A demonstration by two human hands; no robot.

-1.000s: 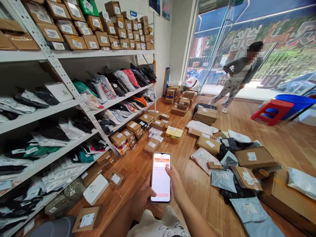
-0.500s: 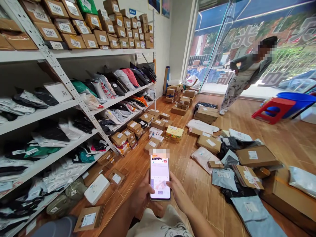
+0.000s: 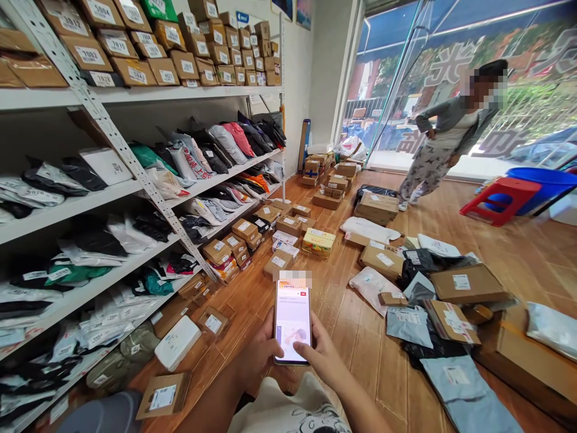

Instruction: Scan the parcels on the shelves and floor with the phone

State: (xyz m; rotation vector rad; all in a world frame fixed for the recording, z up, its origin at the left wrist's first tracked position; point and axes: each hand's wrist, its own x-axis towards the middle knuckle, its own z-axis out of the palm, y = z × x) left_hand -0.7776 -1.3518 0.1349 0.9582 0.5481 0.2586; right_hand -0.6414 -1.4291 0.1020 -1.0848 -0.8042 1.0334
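Observation:
A smartphone (image 3: 293, 322) with a lit screen is held upright in front of my body, low in the middle of the head view. My left hand (image 3: 262, 350) is wrapped round its left side, with the thumb by the lower left of the screen. Gripping the right edge is my right hand (image 3: 321, 349), whose thumb lies over the lower right of the screen. The fingers behind the phone are mostly hidden. Part of the upper screen is blurred out.
White shelves (image 3: 148, 95) with labelled boxes and bagged parcels line the left. Cardboard boxes (image 3: 318, 242) and grey mailer bags (image 3: 466, 391) lie across the wooden floor. A person (image 3: 455, 126) stands by the window, near a red stool (image 3: 500, 201) and blue tub (image 3: 541, 180).
My right thumb has moved inward and down over the screen. The picture on the screen differs slightly. The person by the window has shifted their legs.

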